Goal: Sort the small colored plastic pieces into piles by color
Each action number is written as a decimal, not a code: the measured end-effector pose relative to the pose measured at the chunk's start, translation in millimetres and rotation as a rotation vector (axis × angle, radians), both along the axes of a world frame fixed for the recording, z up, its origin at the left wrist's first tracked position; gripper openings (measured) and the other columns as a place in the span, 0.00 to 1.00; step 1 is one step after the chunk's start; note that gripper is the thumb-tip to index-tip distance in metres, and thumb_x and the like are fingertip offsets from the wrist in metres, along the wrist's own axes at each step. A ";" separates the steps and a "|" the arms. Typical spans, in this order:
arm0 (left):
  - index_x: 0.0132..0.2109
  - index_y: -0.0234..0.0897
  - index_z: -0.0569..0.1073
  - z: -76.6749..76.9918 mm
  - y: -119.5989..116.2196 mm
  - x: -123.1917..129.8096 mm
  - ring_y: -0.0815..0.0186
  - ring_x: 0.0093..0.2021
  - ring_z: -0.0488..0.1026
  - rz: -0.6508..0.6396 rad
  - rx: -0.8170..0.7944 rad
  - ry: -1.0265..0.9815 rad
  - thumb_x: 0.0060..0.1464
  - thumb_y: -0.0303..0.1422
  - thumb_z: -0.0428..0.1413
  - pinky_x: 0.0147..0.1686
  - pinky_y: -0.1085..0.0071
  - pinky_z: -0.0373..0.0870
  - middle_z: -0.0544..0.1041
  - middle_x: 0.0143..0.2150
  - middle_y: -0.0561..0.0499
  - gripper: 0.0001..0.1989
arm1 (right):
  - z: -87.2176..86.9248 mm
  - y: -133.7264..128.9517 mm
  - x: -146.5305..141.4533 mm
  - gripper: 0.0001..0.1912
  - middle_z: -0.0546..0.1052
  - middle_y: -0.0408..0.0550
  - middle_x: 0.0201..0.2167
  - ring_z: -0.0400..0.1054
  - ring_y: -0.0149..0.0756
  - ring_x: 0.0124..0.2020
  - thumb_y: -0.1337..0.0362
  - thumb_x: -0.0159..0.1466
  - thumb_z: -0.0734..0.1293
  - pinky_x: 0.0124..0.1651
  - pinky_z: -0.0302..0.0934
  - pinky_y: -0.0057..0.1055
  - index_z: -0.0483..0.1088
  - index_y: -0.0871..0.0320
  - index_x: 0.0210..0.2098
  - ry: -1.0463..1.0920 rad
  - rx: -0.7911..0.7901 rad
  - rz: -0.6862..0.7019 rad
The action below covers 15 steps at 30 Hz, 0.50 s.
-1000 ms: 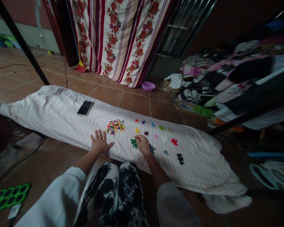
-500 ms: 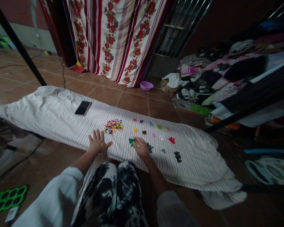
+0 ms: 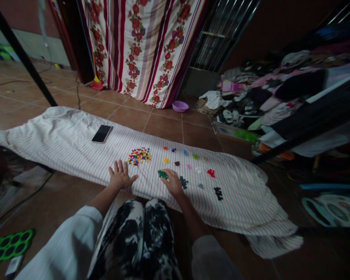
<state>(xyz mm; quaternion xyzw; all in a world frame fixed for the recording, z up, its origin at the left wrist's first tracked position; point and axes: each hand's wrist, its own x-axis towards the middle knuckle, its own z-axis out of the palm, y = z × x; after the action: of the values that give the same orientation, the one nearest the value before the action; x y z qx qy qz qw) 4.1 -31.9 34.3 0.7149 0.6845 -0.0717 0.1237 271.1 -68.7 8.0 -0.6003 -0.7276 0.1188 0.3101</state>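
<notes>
A long striped cloth (image 3: 76, 140) lies across the tiled floor (image 3: 163, 126), and the person sits at its near edge, patterned knees (image 3: 140, 233) drawn up close. On the cloth a dark phone (image 3: 102, 133) rests well apart to the left, screen up. A heap of mixed coloured pieces (image 3: 139, 156) sits just beyond the left hand, and to its right lie small sorted clusters by colour: a red cluster (image 3: 211, 173), a black cluster (image 3: 218, 193), a dark blue cluster (image 3: 183, 182) just beside the right hand, and a green cluster (image 3: 162, 174). Nothing stands between the hands and these pieces.

Behind, a flowered curtain (image 3: 146, 46) hangs to the floor, with a purple bowl (image 3: 180, 106) at its foot; what the bowl holds cannot be seen. A pile of clothes (image 3: 265, 93) fills the right side. A green tray with round holes (image 3: 8, 249) lies on the floor at lower left; its holes look empty.

The left hand (image 3: 121, 177) lies flat on the cloth, fingers spread wide, holding nothing. The right hand (image 3: 172, 182) is curled narrow over the green cluster, fingertips touching it; whether it pinches a piece cannot be told.

Compared with half a second ago, the left hand has stayed in place, and the right hand has shifted only slightly at the green cluster.
</notes>
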 end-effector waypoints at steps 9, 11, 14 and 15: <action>0.68 0.29 0.39 2.4 -0.9 1.1 0.43 0.69 0.30 0.001 -0.003 0.004 0.49 0.63 0.31 0.62 0.41 0.36 0.35 0.70 0.35 0.50 | -12.7 -15.0 7.0 0.18 0.73 0.54 0.47 0.65 0.44 0.51 0.63 0.59 0.64 0.55 0.60 0.44 0.70 0.57 0.48 0.054 0.046 -0.056; 0.68 0.29 0.39 1.2 -0.8 0.8 0.43 0.69 0.30 -0.001 0.003 0.006 0.49 0.63 0.32 0.62 0.41 0.36 0.36 0.70 0.35 0.50 | -14.6 -15.9 7.6 0.18 0.73 0.54 0.47 0.67 0.43 0.48 0.64 0.58 0.63 0.52 0.63 0.43 0.70 0.57 0.48 0.070 0.026 -0.082; 0.68 0.29 0.40 -0.4 -0.5 0.3 0.43 0.69 0.30 -0.002 0.013 0.004 0.49 0.64 0.32 0.62 0.41 0.36 0.36 0.70 0.35 0.51 | -15.0 -12.7 6.3 0.17 0.74 0.53 0.45 0.69 0.40 0.41 0.67 0.57 0.62 0.45 0.67 0.40 0.71 0.57 0.46 0.111 -0.019 -0.110; 0.68 0.29 0.40 -0.9 -0.5 0.1 0.43 0.69 0.30 -0.002 0.016 0.002 0.49 0.64 0.32 0.62 0.41 0.36 0.36 0.70 0.34 0.51 | -14.7 -10.9 5.6 0.17 0.74 0.53 0.44 0.70 0.39 0.40 0.68 0.57 0.62 0.44 0.67 0.39 0.71 0.57 0.45 0.125 -0.029 -0.109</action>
<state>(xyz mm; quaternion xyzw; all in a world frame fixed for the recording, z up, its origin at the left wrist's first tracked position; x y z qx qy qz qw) 4.2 -32.3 33.4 0.7165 0.6844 -0.0670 0.1175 276.7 -79.6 -6.7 -0.6348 -0.6712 0.1496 0.3522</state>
